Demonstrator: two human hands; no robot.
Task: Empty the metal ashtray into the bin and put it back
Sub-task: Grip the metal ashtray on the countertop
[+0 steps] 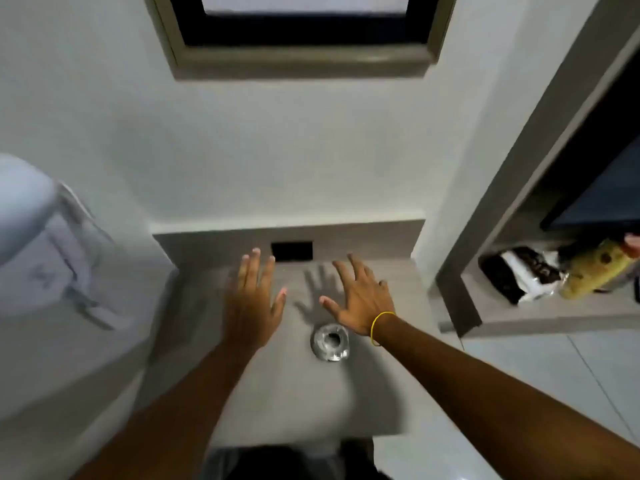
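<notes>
Both hands out flat over the table (pixel 277 393), left hand (pixel 252 303) and right hand (pixel 363 303), fingers spread, holding nothing. The ashtray (pixel 329 342) sits upright on the table, just beside the right wrist, within easy reach.

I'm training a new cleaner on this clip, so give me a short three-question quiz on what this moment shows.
1. True or false: the right hand is gripping the ashtray.
2. Which wrist wears the yellow band? A) left B) right
3. Fill in: the ashtray rests on the grey ____.

Key:
1. False; both hands, including the left hand, hover open with fingers spread, touching nothing.
2. B
3. Table
</notes>
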